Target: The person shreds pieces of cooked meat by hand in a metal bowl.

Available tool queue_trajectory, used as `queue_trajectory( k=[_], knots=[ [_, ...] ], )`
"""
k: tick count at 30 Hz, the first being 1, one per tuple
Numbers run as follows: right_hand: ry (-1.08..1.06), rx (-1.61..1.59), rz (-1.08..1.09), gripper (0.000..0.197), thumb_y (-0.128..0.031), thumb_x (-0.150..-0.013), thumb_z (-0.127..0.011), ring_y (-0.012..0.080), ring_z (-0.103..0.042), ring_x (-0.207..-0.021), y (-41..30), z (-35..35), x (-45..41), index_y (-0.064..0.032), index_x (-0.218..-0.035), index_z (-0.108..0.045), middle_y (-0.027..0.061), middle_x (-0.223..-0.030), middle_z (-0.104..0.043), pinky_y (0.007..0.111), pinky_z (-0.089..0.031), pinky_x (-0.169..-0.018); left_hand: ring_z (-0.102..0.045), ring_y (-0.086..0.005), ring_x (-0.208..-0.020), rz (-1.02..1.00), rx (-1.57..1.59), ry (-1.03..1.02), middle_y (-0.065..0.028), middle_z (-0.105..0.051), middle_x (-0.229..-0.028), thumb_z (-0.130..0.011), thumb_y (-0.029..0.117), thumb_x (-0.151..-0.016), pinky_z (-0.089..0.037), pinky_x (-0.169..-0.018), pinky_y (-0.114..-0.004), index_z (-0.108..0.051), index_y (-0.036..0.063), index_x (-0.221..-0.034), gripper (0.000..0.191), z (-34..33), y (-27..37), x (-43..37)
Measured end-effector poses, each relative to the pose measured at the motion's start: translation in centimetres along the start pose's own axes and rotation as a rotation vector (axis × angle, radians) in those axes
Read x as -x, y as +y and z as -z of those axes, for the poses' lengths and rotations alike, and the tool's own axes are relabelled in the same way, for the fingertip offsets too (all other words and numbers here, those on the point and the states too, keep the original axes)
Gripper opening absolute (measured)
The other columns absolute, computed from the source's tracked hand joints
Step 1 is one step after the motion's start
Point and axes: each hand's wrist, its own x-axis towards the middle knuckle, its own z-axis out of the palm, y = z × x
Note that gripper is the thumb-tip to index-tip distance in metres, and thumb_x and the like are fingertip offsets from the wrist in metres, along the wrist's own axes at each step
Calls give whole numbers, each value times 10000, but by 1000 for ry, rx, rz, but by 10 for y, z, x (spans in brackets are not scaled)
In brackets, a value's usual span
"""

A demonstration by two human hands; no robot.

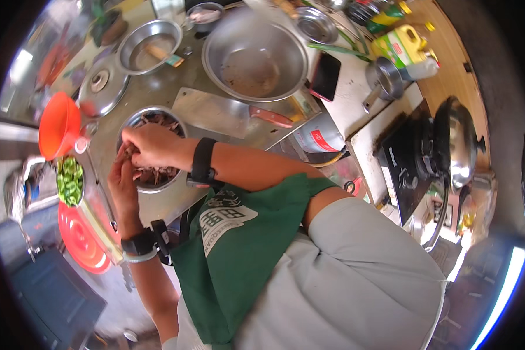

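Observation:
A stainless-steel bowl (pixel 183 124) of dark brown food pieces (pixel 155 176), which look like strips of meat, stands on the metal worktop. Over its left side my left hand (pixel 124 186) and my right hand (pixel 155 144) meet at the fingertips. Pinched between them is a small brownish piece (pixel 131 151), partly hidden by the fingers. Right of the bowl, a cleaver (pixel 214 111) with a wooden handle lies flat, its handle pointing right.
A large steel basin (pixel 284 65) stands behind the cleaver, near a phone (pixel 326 76). Leftward are a steel lid (pixel 109 94), an orange-red plastic vessel (pixel 59 127) and chopped green vegetables (pixel 70 181). A smaller steel basin (pixel 127 54) sits at the back. At right is a black cooktop (pixel 404 159).

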Motion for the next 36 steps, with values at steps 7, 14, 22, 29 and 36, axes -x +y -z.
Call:
queue_trajectory(
  k=[7, 14, 22, 29, 36],
  knots=[
    [-72, 366, 275, 233, -131, -627, -617, 300, -561, -672, -6, 13, 5, -52, -803, -485, 111, -692, -544, 403, -438, -591, -529, -104, -661, 135, -385, -305, -39, -553, -767, -374, 221, -906, -422, -545, -226, -480, -10, -982, 265, 13, 6, -7],
    [-240, 325, 324, 243, -134, -628, -607, 296, -555, -749, -4, 14, -1, -54, -821, -484, 96, -759, -539, 387, -438, -628, -541, -121, -749, 244, 45, -230, -50, -542, -920, -332, 175, -911, -445, -607, -236, -458, 21, -1079, 261, 10, -34, -4],
    [-220, -12, -36, 294, -157, -723, -532, 336, -541, -828, 1, 7, -7, -21, -980, -496, 212, -858, -554, 386, -425, -704, -542, -275, -713, -415, -635, -142, -139, -546, -829, -588, 32, -612, -435, -595, -330, -508, -13, -871, 274, 9, -13, -17],
    [250, -776, -482, 165, -217, -808, -499, 76, -367, -464, 28, 15, -24, -84, -712, -479, -27, -568, -393, 237, -284, -396, -460, -213, -497, -159, -335, 69, -126, -461, -547, -411, 91, -773, -384, -491, -326, -489, 3, -684, 148, -29, 11, 9],
    [-261, -941, -719, 373, -373, -832, -502, 72, -384, -529, 31, 53, -17, -101, -1086, -529, -13, -686, -472, 180, -318, -472, -514, -315, -855, -182, -672, 158, -158, -544, -936, -522, 139, -742, -411, -724, -384, -556, 53, -853, 144, -15, -28, 6]
  ],
)
